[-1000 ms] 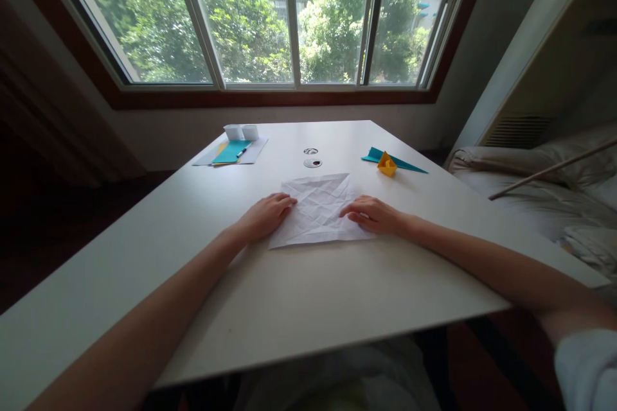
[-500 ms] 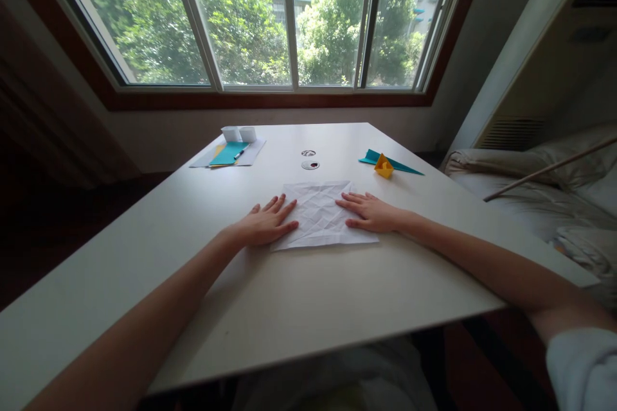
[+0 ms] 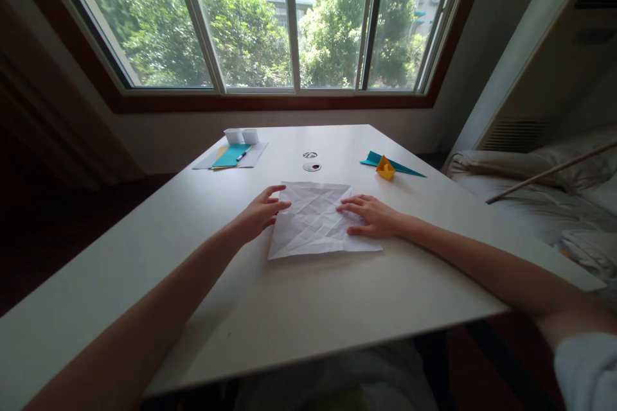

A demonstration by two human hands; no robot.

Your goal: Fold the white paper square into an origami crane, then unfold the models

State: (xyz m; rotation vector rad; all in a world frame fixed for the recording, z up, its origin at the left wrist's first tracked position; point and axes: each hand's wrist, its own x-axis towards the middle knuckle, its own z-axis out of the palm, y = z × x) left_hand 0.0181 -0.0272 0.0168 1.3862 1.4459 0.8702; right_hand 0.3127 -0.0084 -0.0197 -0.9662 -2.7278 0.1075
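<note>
The white sheet of paper lies near the middle of the table, opened out, with creases crisscrossing nearly its whole face. Judging by that, the opening-out looks done, while the smoothing does not: the folds stand out and the near edge looks slightly uneven. No folded form shows in this sheet.

The left hand is at its left edge, thumb and fingers parted; whether any fingertip grips the edge cannot be told. The right hand rests palm down over the right side, fingers spread, gripping nothing.

Beyond the sheet are two round table inserts, the nearer one and the farther one. Far right, a yellow paper boat sits before a teal paper plane, both apparently finished. Far left, a teal sheet lies over other papers with a pen, just nearer than two white containers.
</note>
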